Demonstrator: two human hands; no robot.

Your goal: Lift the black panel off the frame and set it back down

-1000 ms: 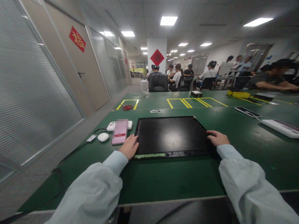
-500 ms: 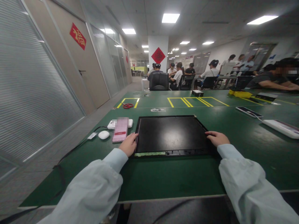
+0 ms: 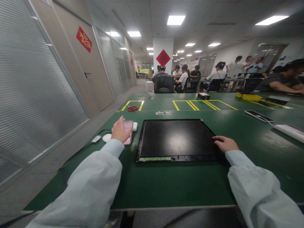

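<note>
A flat black display panel (image 3: pixel 177 139) lies on the green table, its lower edge showing a green circuit strip (image 3: pixel 155 159). My right hand (image 3: pixel 226 144) grips the panel's right edge with its fingertips. Over at the left, my left hand (image 3: pixel 120 131) is at a pink phone (image 3: pixel 129 126) and covers part of it. Its fingers are apart, the thumb reaching over the phone's screen. Behind that hand a white rounded case (image 3: pixel 106 137) is partly hidden, and another white object (image 3: pixel 135 126) peeks out beyond the phone.
Red-handled scissors (image 3: pixel 132 108) and a small clear packet (image 3: pixel 163 113) lie farther back on the table (image 3: pixel 166 186). A dark phone (image 3: pixel 258 116) and a white device (image 3: pixel 291 134) joined by a cable are at right. A black strap (image 3: pixel 78 155) crosses the left edge. People sit beyond.
My left hand has left the panel's left edge and moved left and up to the phone. My right hand stays at the panel's right edge. The view has shifted slightly.
</note>
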